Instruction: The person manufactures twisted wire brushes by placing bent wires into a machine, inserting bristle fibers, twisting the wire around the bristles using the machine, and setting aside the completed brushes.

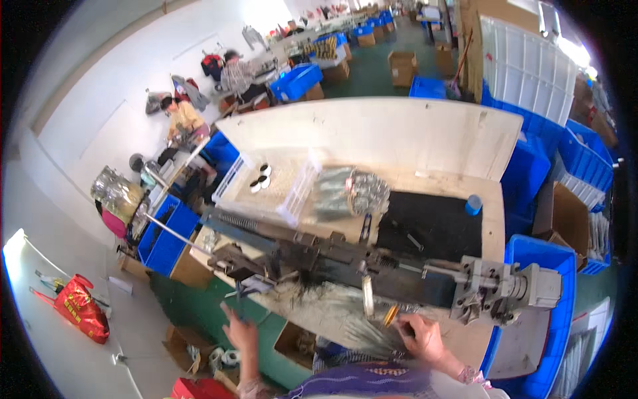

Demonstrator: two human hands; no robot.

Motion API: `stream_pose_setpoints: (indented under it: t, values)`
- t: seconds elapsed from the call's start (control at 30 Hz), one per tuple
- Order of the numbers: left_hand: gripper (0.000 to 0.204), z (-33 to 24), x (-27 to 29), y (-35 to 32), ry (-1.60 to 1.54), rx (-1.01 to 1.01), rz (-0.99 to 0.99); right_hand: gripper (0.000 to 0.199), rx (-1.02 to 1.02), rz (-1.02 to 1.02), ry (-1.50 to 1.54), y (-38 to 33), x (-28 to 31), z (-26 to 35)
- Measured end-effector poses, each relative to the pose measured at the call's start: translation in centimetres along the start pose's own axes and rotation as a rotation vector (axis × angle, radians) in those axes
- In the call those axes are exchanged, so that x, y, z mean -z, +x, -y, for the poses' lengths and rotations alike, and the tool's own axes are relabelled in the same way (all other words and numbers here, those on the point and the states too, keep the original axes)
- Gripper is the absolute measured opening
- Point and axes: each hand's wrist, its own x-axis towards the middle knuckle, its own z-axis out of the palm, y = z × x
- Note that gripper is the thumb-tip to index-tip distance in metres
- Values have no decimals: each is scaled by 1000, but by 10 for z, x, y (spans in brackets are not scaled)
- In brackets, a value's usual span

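Observation:
A long dark metal bench machine [345,256] runs across the worktable in front of me. My left hand [242,332] is raised below the machine's left end, its index finger stretched out and nothing seen in it. Just above that finger hangs a metal lever [240,292]. My right hand [424,338] has its fingers curled beside a short yellow piece [391,315]; whether it grips this piece or something hidden is unclear. Left of the yellow piece, a pale handle [367,296] points down from the machine. Several thin metal rods [373,334] lie near my right hand.
Behind the machine are a white plastic crate [292,211], a bagged bundle of metal parts [339,193], a black mat [425,223] and a blue cup [473,205]. A blue bin [561,249] stands right; an open carton [290,346] sits below the table. Two people work at far left.

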Motion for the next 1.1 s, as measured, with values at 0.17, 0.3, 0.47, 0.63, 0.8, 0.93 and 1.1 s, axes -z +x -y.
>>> stream_pose_setpoints:
  t: [0.17,0.3,0.47,0.63,0.8,0.93,1.1]
  values:
    - [89,103,-8,35,168,211,-137,18,73,-10,168,11,17,1]
    - [81,49,-25,-7,-134,96,-50,16,82,-136,165,9,48,18]
    - [67,-145,63,-57,-585,-683,295,21,205,21,221,47,65,41]
    - [35,-222,56,-87,-842,-804,1027,35,486,95,195,70,41,78]
    - [28,-183,25,-56,-840,-440,902,27,283,-139,-98,86,62,46]
    - [28,-192,-9,-71,-1080,-436,710,29,284,-104,-368,103,66,17]
    - [28,-249,-16,-111,-1428,185,1196,25,390,172,-674,107,38,0]
